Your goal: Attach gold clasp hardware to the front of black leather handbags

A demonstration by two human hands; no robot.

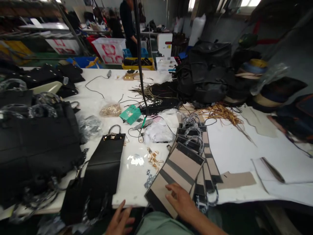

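My right hand (180, 199) lies flat with fingers stretched out on the near end of a beige panel with black stripes (179, 169), the top piece of a fanned stack of like panels at the table's front edge. My left hand (120, 222) hovers open below the table edge, fingers apart and holding nothing, just right of a long black leather piece with a gold clasp (105, 163) that hangs over the edge. Small gold metal clips (154, 159) lie scattered between the black piece and the panels.
The white table (137, 182) carries black bags at left (36, 143) and back right (207, 75), a green box (130, 114), a bag of gold parts (110, 110), cables, white paper sheets (234, 150) and gold strips (221, 112). People stand in the background.
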